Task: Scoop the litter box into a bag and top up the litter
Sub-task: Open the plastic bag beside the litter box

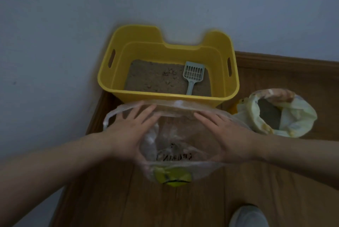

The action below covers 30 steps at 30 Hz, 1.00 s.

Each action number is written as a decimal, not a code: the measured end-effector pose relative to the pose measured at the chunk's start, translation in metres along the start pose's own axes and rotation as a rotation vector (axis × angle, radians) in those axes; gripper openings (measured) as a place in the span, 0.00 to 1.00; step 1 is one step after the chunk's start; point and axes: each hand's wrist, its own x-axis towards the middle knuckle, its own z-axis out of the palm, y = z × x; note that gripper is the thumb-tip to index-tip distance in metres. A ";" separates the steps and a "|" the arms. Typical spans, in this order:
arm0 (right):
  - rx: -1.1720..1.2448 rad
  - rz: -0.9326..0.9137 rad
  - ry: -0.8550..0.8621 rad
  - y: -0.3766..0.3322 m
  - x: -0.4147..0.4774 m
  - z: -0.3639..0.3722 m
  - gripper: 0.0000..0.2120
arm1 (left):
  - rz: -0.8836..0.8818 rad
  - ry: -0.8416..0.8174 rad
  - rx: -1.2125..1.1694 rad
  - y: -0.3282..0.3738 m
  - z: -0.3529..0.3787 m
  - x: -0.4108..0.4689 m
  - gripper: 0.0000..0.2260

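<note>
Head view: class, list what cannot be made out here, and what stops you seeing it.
Head view throughout.
- Print on the clear bag: blurred, crumpled plastic, unreadable.
- Scoop handle tip: behind the litter box near wall.
- Litter sack label: lost in folds.
- Shoe: cut off by the bottom edge.
- Lumps on the litter: too small, dim.

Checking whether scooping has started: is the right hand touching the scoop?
Apart. Head view: scoop lies on the litter; right hand rests on the clear bag.
</note>
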 end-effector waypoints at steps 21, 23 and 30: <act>-0.035 -0.099 0.014 0.007 0.036 0.026 0.56 | 0.210 0.548 0.218 0.002 -0.008 0.017 0.21; -0.055 -0.110 0.037 0.004 0.039 0.026 0.56 | 0.179 0.535 0.230 0.016 -0.020 0.026 0.16; 0.035 -0.240 0.176 -0.010 0.038 0.019 0.42 | -0.012 0.397 0.248 0.055 -0.022 0.040 0.23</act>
